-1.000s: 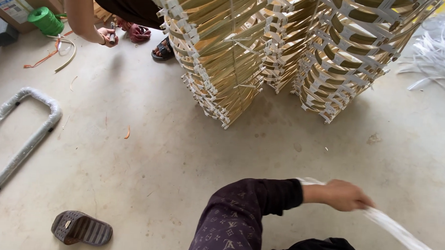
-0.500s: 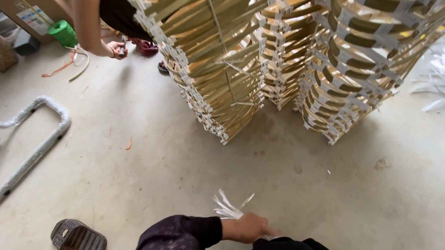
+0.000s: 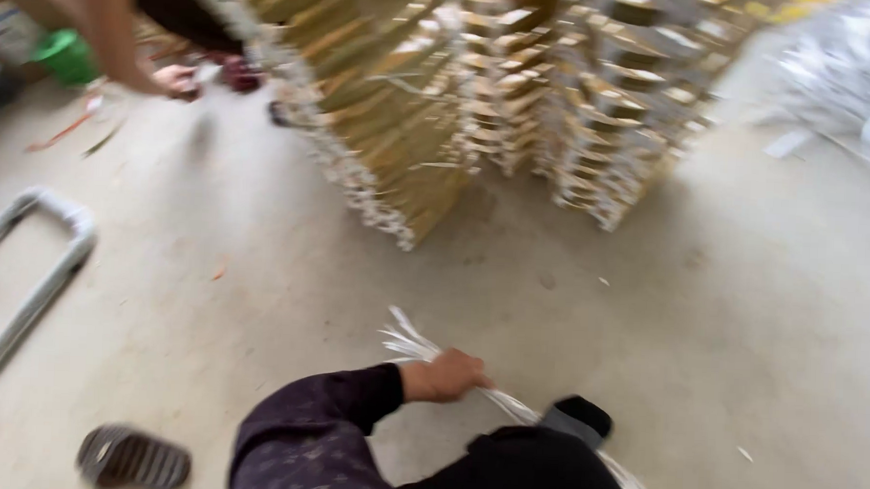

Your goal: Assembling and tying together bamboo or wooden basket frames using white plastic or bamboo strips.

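- We saw one hand [image 3: 446, 377] of the person, in a dark patterned sleeve [image 3: 310, 420], with its fingers clamped together around a bundle of white strips [image 3: 413, 346]; which hand it was we could not tell for sure, though we took it for the left.
- The bundle lay low over the concrete floor [image 3: 696, 315], near its front edge, with one frayed end fanning out beyond the knuckles and the other running back towards the person's dark knee [image 3: 523, 468].
- The other hand was out of sight.
- A dark slipper [image 3: 134, 458] lay on the floor near the front left corner.
- Tall stacks of gold sheets bound with white strapping [image 3: 480, 100] stood towards the far edge.
- A co-worker's hand [image 3: 175, 80] reached down at the far left, beside a green roll [image 3: 65, 55].
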